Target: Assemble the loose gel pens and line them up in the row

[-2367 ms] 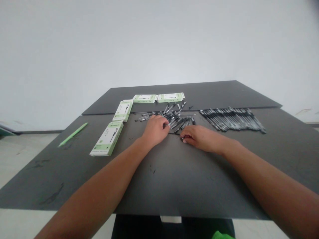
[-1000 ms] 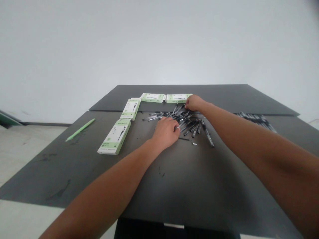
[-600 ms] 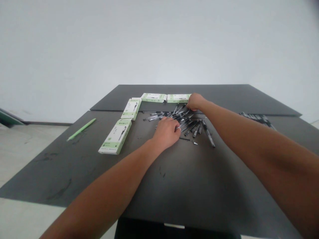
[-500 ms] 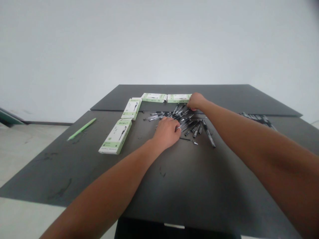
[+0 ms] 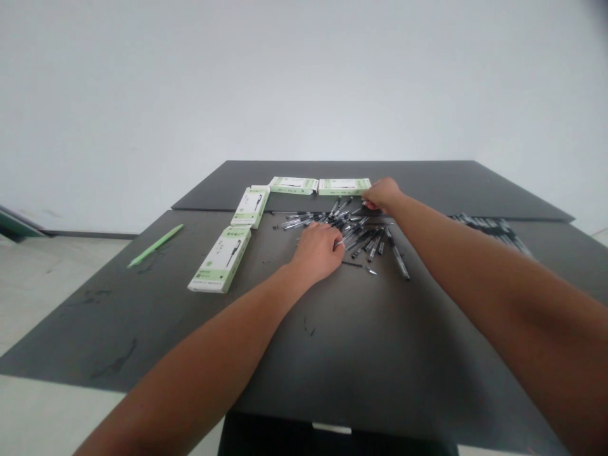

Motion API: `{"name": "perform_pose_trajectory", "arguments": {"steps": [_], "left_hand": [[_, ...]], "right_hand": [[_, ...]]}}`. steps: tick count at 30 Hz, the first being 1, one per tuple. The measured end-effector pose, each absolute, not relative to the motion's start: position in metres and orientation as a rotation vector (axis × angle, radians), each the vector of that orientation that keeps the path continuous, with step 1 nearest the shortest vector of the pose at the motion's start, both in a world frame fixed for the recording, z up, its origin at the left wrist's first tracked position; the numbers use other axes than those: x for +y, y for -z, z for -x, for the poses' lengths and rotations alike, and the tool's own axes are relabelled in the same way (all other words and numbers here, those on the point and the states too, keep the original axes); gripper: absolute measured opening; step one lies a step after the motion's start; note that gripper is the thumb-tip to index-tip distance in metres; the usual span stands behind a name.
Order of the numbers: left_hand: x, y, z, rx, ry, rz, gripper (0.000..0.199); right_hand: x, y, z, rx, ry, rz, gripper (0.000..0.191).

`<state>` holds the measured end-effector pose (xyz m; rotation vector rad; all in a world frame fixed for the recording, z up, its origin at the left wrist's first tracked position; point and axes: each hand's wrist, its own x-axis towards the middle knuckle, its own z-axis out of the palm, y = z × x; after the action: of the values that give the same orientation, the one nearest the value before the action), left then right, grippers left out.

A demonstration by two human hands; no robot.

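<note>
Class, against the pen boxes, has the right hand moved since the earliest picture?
Yes: the right hand has moved forward, from the near side of the loose pens to beside the rightmost pen box.

Around the pens (image 5: 373,246), boxes (image 5: 221,259) block me from nine to twelve o'clock, my right arm (image 5: 475,278) bars four; past the refill (image 5: 354,265), six is open table (image 5: 361,342).

Soft, diffuse light, white wall (image 5: 304,82) almost evenly lit, dark vignetting at 2 o'clock, faint sheen on the black tabletop (image 5: 346,342) at 6 o'clock, blurred shadow beside the right forearm (image 5: 475,272) at 4 o'clock, fine detail lost among gel pens (image 5: 354,234)
</note>
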<state>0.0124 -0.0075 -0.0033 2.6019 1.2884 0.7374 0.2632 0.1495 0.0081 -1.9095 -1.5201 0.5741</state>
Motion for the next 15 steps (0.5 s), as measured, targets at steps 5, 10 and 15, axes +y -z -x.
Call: {"name": "perform_pose_trajectory", "arguments": {"steps": [5,10,15], "left_hand": [[-0.008,0.003,-0.012,1.293,-0.729,-2.602,0.012],[-0.009,0.001,-0.012,1.305,-0.705,-2.618,0.011],[-0.008,0.003,-0.013,1.301,-0.723,-2.63,0.011]], "right_hand": [[0.137,-0.015,-0.261,-1.265,-0.69,1.845,0.016],[0.1,-0.032,-0.266,-1.195,-0.951,1.587,0.027],[0.029,-0.035,-0.26,-1.394,-1.113,1.526,0.009]]}}
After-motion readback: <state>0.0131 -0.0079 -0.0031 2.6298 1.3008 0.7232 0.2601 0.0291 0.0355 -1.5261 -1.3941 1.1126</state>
